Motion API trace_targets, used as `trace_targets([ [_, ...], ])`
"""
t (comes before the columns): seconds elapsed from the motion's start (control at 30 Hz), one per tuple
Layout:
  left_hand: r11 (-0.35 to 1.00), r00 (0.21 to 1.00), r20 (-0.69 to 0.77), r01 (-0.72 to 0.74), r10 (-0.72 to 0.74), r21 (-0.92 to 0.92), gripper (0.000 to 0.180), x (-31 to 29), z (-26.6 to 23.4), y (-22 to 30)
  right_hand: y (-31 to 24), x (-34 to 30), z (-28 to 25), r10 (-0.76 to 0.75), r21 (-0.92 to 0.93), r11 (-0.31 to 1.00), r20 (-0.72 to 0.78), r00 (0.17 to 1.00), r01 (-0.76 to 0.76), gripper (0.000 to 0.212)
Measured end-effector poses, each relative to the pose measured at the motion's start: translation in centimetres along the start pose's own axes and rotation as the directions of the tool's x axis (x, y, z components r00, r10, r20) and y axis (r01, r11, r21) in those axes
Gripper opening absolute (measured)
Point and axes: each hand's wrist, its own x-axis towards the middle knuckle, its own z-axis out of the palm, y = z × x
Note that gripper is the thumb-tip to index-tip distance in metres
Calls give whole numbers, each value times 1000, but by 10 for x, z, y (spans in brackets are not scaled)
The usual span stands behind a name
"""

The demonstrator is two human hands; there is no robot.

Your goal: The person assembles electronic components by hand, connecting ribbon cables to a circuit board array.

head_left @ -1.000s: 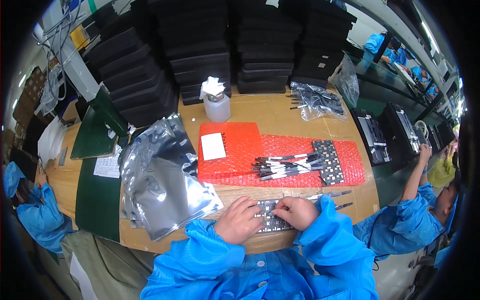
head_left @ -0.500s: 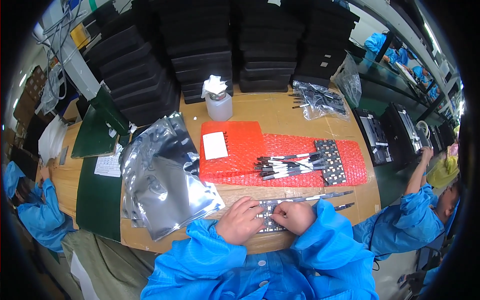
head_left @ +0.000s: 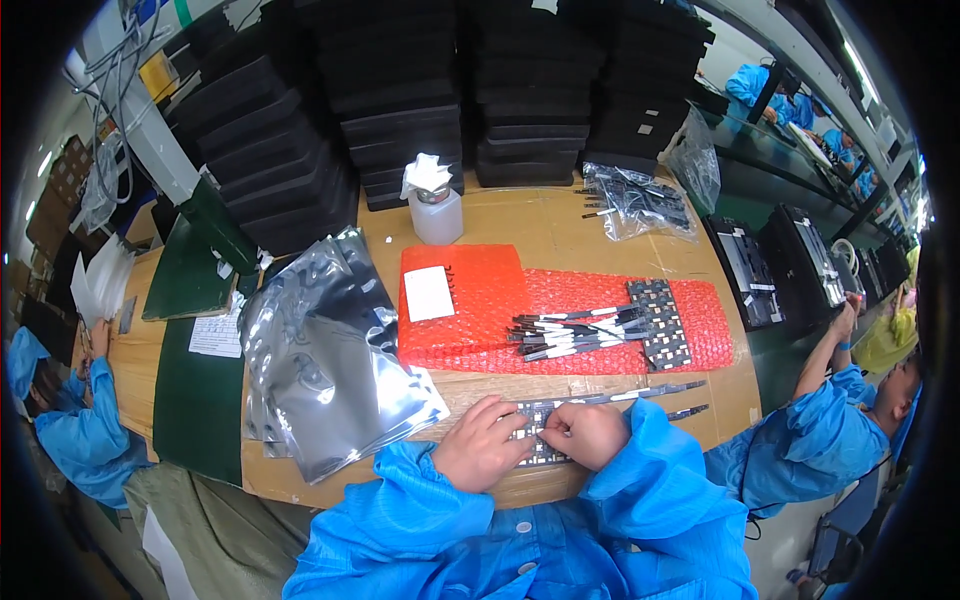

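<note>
A black board with rows of light squares (head_left: 534, 420) lies on the cardboard-covered bench in front of me, dark flat strips (head_left: 655, 392) running out beyond it to the right. My left hand (head_left: 482, 445) grips the board's left end, its fingers bent together over the edge. Over the middle of the same board, my right hand (head_left: 588, 434) is closed in a pinch. Whatever sits between its thumb and forefinger is too small or hidden to name. Farther back, a similar spotted board (head_left: 660, 325) rests on red bubble wrap (head_left: 708, 325), beside a bundle of black-and-white strips (head_left: 575, 333).
Silvery bags (head_left: 315, 360) lie at the left. Behind the red packet (head_left: 465, 290) stands a white bottle (head_left: 436, 218) topped with tissue. Black tray stacks (head_left: 400, 110) line the back; a clear bag of strips (head_left: 640, 200) lies back right. Co-workers (head_left: 815, 440) sit on both sides.
My hands and the board stay almost in place. The co-worker on the right has shifted an arm, and the one on the left has raised a hand by the white sheets.
</note>
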Motion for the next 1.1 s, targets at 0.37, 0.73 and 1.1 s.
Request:
trace_targets([
  [0.37, 998, 999, -26, -21, 23, 65, 15, 0, 1, -2, -1, -26, 22, -444, -273, 889, -311, 840, 368, 26],
  [0.73, 986, 958, -242, 136, -156, -95, 19, 0, -24, -7, -10, -19, 32, -509, -458, 808, -223, 832, 371, 32],
  [1.1, 989, 956, -263, 111, -132, -96, 16, -1, -16, -10, -10, -20, 18, -506, -417, 821, -220, 834, 389, 30],
])
